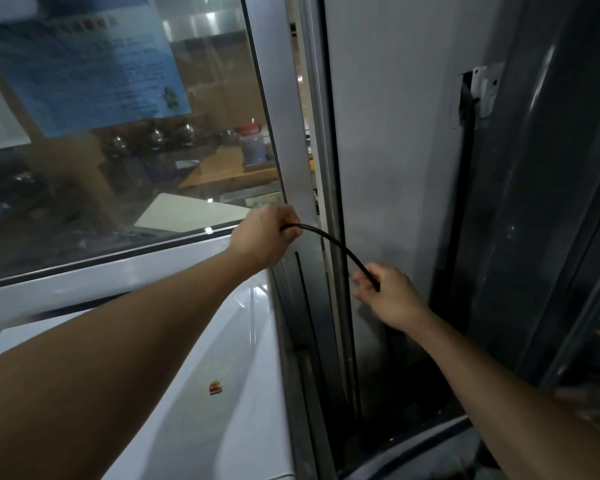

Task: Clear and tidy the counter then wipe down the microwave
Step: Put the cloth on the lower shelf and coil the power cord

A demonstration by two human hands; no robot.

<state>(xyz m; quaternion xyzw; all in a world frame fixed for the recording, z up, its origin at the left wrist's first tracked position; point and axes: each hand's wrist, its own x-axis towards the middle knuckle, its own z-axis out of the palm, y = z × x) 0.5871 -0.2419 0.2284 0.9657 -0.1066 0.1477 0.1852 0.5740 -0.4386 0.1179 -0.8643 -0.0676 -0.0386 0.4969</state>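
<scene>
A thin black cable (pixel 336 245) arcs between my two hands in front of a grey wall. My left hand (pixel 264 235) grips its upper end beside the silver window frame (pixel 291 150). My right hand (pixel 392 296) pinches the lower end a little below and to the right, with its fingers blurred. A white appliance top (pixel 222 358) with a small orange sticker (pixel 216 388) lies under my left forearm; I cannot tell whether it is the microwave.
A glass window (pixel 118 133) with a blue paper notice (pixel 84 71) fills the upper left. A grey wall panel (pixel 395 150) and a dark vertical frame (pixel 534 202) stand on the right, with a narrow dark gap (pixel 326 375) beside the appliance.
</scene>
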